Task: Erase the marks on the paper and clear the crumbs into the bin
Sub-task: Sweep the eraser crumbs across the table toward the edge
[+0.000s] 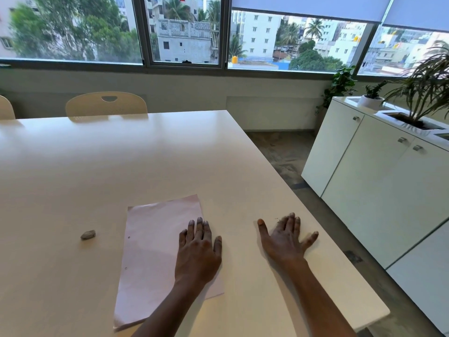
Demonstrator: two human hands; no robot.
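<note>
I see my left hand (198, 248) pressed flat, fingers straight, on the pink paper's (150, 251) right edge, my right hand (285, 237) spread flat on the white desk (121, 166) beside it, and the grey eraser (88, 234) lying left of the paper.

We look across a broad white desk (121, 154) whose glossy top mirrors soft daylight. At its far edge a cream chair (106, 104) is pushed in, with part of a second chair (5, 108) at the left. Behind them a pale wall (194, 88) runs under a long band of dark-framed windows (73, 32), which show trees and pale buildings. Grey roller blinds (303, 6) cover the upper panes on the right. To our right a white cabinet (364, 171) with metal knobs (356, 118) stands on the mottled grey-brown floor (281, 152). On the cabinet are a small white pot (370, 100) and a long-leaved plant (422, 93). A leafy plant (340, 86) fills the corner.
</note>
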